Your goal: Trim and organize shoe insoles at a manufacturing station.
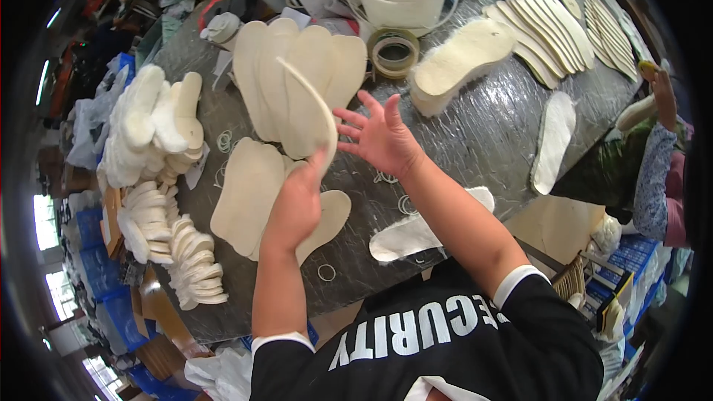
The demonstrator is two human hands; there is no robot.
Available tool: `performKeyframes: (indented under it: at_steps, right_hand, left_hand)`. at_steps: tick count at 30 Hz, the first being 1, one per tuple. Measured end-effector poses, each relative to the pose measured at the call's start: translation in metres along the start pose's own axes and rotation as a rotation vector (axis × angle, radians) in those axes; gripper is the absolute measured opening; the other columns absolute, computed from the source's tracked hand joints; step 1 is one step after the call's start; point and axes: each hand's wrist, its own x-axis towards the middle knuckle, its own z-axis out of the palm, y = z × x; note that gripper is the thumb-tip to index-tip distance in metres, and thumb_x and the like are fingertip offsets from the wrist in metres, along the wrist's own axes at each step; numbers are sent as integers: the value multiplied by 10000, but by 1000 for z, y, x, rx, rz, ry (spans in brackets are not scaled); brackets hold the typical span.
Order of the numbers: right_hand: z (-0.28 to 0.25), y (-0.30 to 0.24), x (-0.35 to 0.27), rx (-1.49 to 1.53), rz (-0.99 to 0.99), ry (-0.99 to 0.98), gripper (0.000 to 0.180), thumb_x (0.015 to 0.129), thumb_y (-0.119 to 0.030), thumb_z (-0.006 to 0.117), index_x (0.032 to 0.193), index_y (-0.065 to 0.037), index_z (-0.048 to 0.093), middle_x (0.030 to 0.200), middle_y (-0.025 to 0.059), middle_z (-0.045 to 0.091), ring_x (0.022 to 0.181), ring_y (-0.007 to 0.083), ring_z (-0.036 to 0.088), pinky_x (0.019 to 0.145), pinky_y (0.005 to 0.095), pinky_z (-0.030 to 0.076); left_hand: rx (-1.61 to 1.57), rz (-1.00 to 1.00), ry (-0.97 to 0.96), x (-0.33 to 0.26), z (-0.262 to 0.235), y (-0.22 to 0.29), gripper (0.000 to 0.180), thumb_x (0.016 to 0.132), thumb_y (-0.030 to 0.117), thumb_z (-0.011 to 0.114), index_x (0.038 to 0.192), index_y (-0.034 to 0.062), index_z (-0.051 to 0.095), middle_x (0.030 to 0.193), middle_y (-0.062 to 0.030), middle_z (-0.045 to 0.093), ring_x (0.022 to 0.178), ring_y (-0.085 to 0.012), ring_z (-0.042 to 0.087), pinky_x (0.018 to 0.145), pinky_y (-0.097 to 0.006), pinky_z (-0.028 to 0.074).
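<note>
My left hand (293, 208) is closed on the lower end of a cream insole (319, 108), which stands tilted with its thin edge toward me. Just to its right, my right hand (382, 137) is open with fingers spread, apart from the insole and holding nothing. Behind the held insole, several flat cream insoles (256, 78) lie fanned on the dark table (460, 148). More flat insoles (241, 178) lie under and beside my left hand, partly hidden by it. A fluffy white insole (405, 239) rests beneath my right forearm.
Piled fleecy insoles (141, 115) line the left edge. A white bucket (401, 0) and tape rolls (394, 54) stand at the back. To the right are stacked fleece insoles (460, 63), fanned insoles (546, 33) and a co-worker's hand (663, 100). Rubber bands (326, 273) lie about.
</note>
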Motion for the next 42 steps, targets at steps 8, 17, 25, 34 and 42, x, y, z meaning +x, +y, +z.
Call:
performKeyframes:
  at_steps: [8,17,25,34,42]
  right_hand:
    - [-2,-10,-84,98,-145,45,654,829,-94,490,1416,-135,207,1338,265,409,1240,453,407,1038,570,337]
    - [15,16,-193,234,-210,315,522,925,-84,347,1424,-66,193,1319,245,436,1258,351,421,1049,468,359]
    - [-60,-34,-279,-530,-130,776,454,944,-77,426,1377,-22,301,853,72,590,597,89,536,548,220,448]
    - [-79,-32,-278,-499,18,614,445,943,-52,379,1384,-21,332,793,70,590,552,91,542,529,229,472]
    - [-83,-34,-277,-453,-8,580,424,939,-43,378,1362,-16,373,786,71,584,539,87,536,528,227,470]
  left_hand:
    - [468,-60,-357,-73,11,51,705,747,125,674,1382,69,373,1268,-192,448,1143,-365,419,978,-434,343]
    - [122,67,-38,-80,85,83,834,542,266,865,1153,40,345,1228,-222,463,1043,-389,541,848,-444,469]
    - [81,-37,-251,-71,95,90,689,510,242,865,1019,54,440,1220,-220,488,1039,-387,543,846,-431,460]
    - [335,104,-447,-38,137,106,654,625,250,809,1139,43,463,1272,-237,471,1144,-392,488,897,-432,447]
    - [403,153,-468,-27,145,105,697,621,243,807,1190,46,457,1266,-243,475,1140,-395,493,904,-436,447]
